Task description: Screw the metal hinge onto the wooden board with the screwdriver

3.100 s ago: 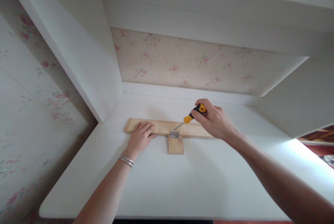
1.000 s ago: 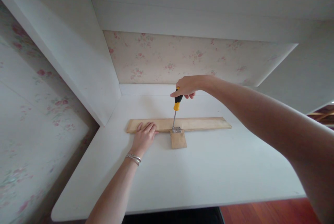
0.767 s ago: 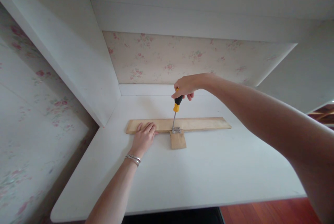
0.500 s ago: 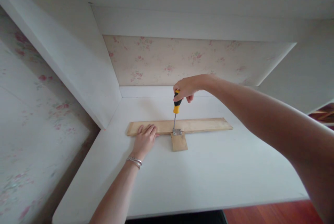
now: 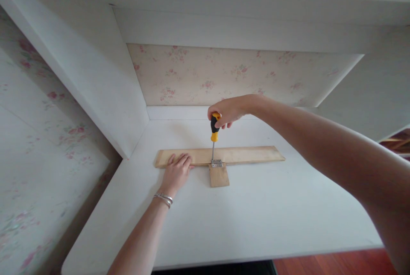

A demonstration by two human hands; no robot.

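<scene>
A long, pale wooden board lies on the white desktop. A small metal hinge joins its front edge to a short wooden piece. My right hand is wrapped around the yellow and black handle of a screwdriver. The screwdriver stands nearly upright, its tip at the hinge's back left part; any screw there is too small to make out. My left hand holds the board left of the hinge, fingers over its top and thumb by the front edge.
The white desktop has a side panel at left and a shelf overhead. Floral wallpaper covers the wall behind. Red wood floor shows past the front edge.
My right hand has turned slightly on the screwdriver handle and shifted a little left and down. The screwdriver tip stays at the hinge, and my left hand keeps its place on the board.
</scene>
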